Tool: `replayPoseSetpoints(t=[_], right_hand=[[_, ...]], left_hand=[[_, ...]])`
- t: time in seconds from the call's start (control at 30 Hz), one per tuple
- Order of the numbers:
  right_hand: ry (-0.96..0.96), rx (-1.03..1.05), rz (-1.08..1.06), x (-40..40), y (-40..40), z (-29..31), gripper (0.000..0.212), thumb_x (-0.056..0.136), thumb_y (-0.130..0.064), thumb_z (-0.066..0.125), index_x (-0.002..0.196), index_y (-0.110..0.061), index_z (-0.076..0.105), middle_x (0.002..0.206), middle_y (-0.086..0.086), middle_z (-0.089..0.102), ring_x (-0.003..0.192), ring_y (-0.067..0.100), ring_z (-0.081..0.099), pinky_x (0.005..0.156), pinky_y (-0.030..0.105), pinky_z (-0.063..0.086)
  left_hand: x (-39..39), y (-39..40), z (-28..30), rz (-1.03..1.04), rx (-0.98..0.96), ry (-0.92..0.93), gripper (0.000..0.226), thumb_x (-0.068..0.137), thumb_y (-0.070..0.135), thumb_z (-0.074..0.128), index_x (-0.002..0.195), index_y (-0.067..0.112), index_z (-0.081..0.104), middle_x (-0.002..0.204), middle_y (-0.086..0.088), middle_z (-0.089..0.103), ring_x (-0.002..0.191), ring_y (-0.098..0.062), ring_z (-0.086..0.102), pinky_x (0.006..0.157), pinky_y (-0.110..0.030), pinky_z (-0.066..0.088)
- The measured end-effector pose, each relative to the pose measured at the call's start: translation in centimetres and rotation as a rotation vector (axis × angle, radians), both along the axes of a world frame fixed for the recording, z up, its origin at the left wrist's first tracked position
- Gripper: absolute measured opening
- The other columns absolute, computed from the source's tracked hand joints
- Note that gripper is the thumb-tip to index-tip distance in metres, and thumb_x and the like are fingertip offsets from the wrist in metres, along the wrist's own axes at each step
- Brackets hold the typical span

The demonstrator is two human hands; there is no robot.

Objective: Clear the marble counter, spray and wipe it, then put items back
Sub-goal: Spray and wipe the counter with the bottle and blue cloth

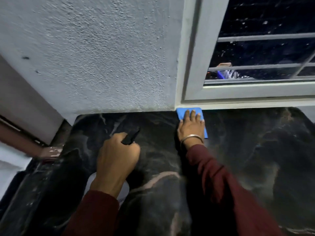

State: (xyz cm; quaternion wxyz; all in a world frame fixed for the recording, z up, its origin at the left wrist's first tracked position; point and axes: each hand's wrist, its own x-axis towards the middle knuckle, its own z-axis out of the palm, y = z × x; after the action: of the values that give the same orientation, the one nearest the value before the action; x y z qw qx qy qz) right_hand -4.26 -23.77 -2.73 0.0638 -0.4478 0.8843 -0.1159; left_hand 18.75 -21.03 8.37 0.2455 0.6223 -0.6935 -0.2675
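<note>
The dark marble counter [247,150] with pale veins fills the lower half of the view. My right hand [190,128] lies flat, fingers spread, on a blue cloth [181,112] pressed onto the counter at the back, where the wall meets the window frame. My left hand [117,157] is closed around a spray bottle, gripping its black trigger head [130,137]; the nozzle points toward the wall. The bottle's white body [125,188] shows below my wrist, mostly hidden by my arm. Both arms wear dark red sleeves.
A rough grey-white wall [102,57] rises behind the counter on the left. A white-framed window [247,92] with bars sits at the back right, its sill at counter level. The counter's left edge drops beside a brown ledge [25,138].
</note>
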Motion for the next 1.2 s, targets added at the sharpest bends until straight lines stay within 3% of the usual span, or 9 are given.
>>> replayPoseSetpoints(t=[0.2, 0.33, 0.47, 0.63, 0.77, 0.9, 1.0, 1.07, 1.2], right_hand=[[-0.058, -0.017, 0.022, 12.0, -5.6, -0.2, 0.067, 0.095, -0.03, 0.037, 0.148, 0.002, 0.012, 0.156, 0.021, 0.014, 0.144, 0.034, 0.011, 0.117, 0.044, 0.006], [-0.059, 0.005, 0.361, 21.7, -7.5, 0.0, 0.06, 0.097, -0.03, 0.034, 0.149, -0.007, 0.016, 0.157, 0.018, 0.014, 0.144, 0.035, 0.011, 0.115, 0.045, 0.006], [-0.009, 0.127, 0.694, 29.2, -8.9, 0.4, 0.059, 0.1, -0.036, 0.029, 0.152, -0.015, 0.011, 0.159, 0.009, 0.005, 0.146, 0.029, 0.001, 0.117, 0.043, 0.002], [-0.013, 0.045, 0.968, 27.8, -1.4, 0.4, 0.056, 0.099, -0.033, 0.032, 0.15, -0.015, 0.02, 0.158, 0.007, 0.016, 0.145, 0.026, 0.012, 0.117, 0.044, 0.01], [0.004, -0.016, 0.556, 16.3, 2.7, 0.3, 0.062, 0.094, -0.042, 0.015, 0.148, -0.015, 0.029, 0.155, 0.008, 0.027, 0.142, 0.028, 0.025, 0.113, 0.048, 0.019], [0.075, 0.014, -0.037, 3.8, 9.0, 0.1, 0.052, 0.099, -0.029, 0.035, 0.147, -0.009, 0.03, 0.154, 0.015, 0.028, 0.14, 0.032, 0.026, 0.11, 0.054, 0.025], [0.014, -0.012, -0.322, 4.5, 10.1, 0.2, 0.053, 0.098, -0.025, 0.036, 0.147, -0.006, 0.026, 0.154, 0.018, 0.024, 0.14, 0.037, 0.021, 0.11, 0.053, 0.018], [0.007, -0.004, -0.324, 8.5, 8.0, 0.2, 0.053, 0.098, -0.026, 0.027, 0.147, -0.004, 0.025, 0.153, 0.021, 0.024, 0.139, 0.039, 0.021, 0.109, 0.052, 0.018], [-0.025, -0.007, 0.037, 20.8, 1.9, -0.3, 0.063, 0.093, -0.032, 0.021, 0.149, -0.005, 0.019, 0.155, 0.02, 0.019, 0.142, 0.038, 0.016, 0.113, 0.05, 0.012]], left_hand=[[7.9, -2.7, -0.2, 0.03, -0.033, 0.0, 0.027, 0.082, 0.015, 0.059, 0.059, 0.01, 0.048, 0.059, -0.009, 0.054, 0.065, -0.034, 0.055, 0.058, -0.039, 0.038], [12.3, -3.7, -0.4, 0.073, -0.026, 0.037, 0.015, 0.066, 0.027, 0.05, 0.055, 0.017, 0.049, 0.052, -0.005, 0.049, 0.065, -0.04, 0.057, 0.055, -0.039, 0.036], [14.9, -4.1, 0.3, 0.104, -0.036, 0.033, 0.021, 0.069, 0.028, 0.053, 0.054, 0.014, 0.051, 0.055, -0.004, 0.056, 0.064, -0.034, 0.058, 0.052, -0.034, 0.033], [15.7, -4.2, 0.8, 0.13, -0.015, 0.035, 0.022, 0.062, 0.033, 0.048, 0.056, 0.012, 0.054, 0.057, -0.009, 0.057, 0.068, -0.037, 0.058, 0.062, -0.037, 0.04], [14.4, -3.9, 0.9, 0.134, 0.066, 0.061, 0.019, 0.067, 0.029, 0.052, 0.06, 0.012, 0.057, 0.07, -0.014, 0.062, 0.079, -0.043, 0.063, 0.067, -0.041, 0.045], [13.7, -2.4, 1.5, 0.066, 0.05, 0.065, 0.019, 0.075, 0.019, 0.056, 0.059, 0.01, 0.052, 0.061, -0.012, 0.056, 0.074, -0.044, 0.061, 0.062, -0.039, 0.039], [14.5, -1.3, 1.8, 0.057, 0.051, 0.04, 0.019, 0.079, 0.015, 0.057, 0.062, 0.008, 0.054, 0.065, -0.013, 0.059, 0.074, -0.041, 0.059, 0.062, -0.041, 0.041], [15.4, -0.9, 1.7, 0.081, 0.055, 0.046, 0.019, 0.08, 0.016, 0.058, 0.063, 0.008, 0.056, 0.064, -0.013, 0.06, 0.071, -0.039, 0.059, 0.064, -0.042, 0.046], [18.1, -0.7, 1.2, 0.141, 0.012, 0.045, 0.021, 0.08, 0.018, 0.06, 0.062, 0.008, 0.056, 0.059, -0.012, 0.06, 0.066, -0.039, 0.06, 0.064, -0.046, 0.052]])
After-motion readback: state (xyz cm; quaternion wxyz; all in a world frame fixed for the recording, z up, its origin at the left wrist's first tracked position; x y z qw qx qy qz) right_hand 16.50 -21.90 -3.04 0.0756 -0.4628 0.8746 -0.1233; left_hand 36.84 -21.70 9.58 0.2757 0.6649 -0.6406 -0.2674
